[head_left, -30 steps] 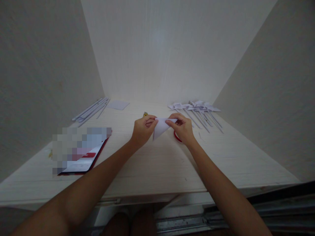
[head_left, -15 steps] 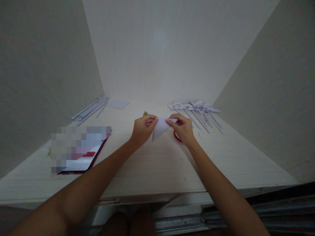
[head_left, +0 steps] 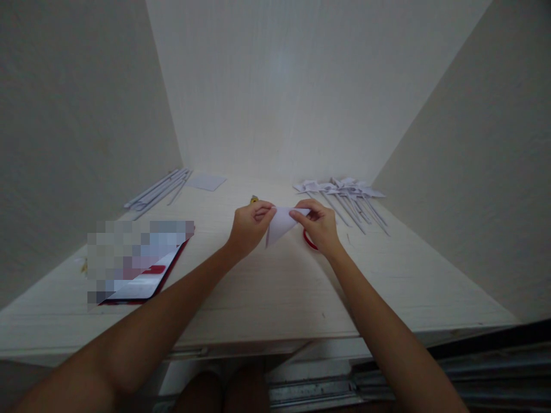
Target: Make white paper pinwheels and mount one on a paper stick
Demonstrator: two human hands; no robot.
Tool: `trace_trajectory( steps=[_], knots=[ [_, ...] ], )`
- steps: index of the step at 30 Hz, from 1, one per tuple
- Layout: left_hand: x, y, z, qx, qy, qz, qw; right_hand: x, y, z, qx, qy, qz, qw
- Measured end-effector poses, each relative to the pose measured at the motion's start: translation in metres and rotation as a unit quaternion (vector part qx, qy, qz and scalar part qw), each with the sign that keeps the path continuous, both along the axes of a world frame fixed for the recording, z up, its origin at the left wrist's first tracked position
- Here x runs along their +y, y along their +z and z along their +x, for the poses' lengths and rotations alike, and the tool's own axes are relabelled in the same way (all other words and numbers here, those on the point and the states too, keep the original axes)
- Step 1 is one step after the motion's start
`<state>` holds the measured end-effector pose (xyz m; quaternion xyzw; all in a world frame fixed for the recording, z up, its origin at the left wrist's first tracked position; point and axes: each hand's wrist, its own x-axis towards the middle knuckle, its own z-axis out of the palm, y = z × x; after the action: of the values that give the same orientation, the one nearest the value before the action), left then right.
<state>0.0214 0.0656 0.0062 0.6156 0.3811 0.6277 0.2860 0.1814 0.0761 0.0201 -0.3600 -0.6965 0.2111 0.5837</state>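
Observation:
A white sheet of paper folded into a triangle is held up between my two hands, its point hanging down at the lower left. My left hand pinches the upper left corner between thumb and fingers. On the other side, my right hand grips the upper right edge, thumb in front. Just under my right hand lies a red ring-shaped thing, partly covered. A small yellow object, its kind unclear, shows behind my left hand.
Thin rolled paper sticks lie at the back left beside a flat paper piece. Several paper pinwheel-like shapes on sticks are heaped at the back right. A tablet in a red case, partly blurred, lies front left. Walls enclose the table.
Almost nothing differs. Both hands keep their pinch on the folded paper, and the whole view has shifted very slightly.

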Motion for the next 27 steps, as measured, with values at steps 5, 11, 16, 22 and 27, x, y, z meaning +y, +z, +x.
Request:
trace_trajectory(
  steps=[5,11,16,22,27],
  knots=[
    [-0.002,0.002,-0.001,0.001,0.012,0.011,1.0,0.002,-0.002,0.002,0.028,0.023,-0.03,0.999],
    [-0.003,0.004,-0.001,0.004,0.025,0.015,1.0,0.003,-0.004,0.004,0.04,0.049,-0.064,0.996],
    [-0.004,0.005,-0.003,0.02,0.042,0.021,0.999,-0.001,-0.001,0.002,0.166,0.092,-0.168,0.967],
    [-0.01,0.008,-0.004,0.09,0.099,0.081,0.988,0.001,-0.004,0.003,0.24,0.156,-0.272,0.919],
    [-0.011,0.008,-0.005,0.115,0.11,0.111,0.981,0.0,-0.002,0.003,0.298,0.175,-0.291,0.892]
  ],
)
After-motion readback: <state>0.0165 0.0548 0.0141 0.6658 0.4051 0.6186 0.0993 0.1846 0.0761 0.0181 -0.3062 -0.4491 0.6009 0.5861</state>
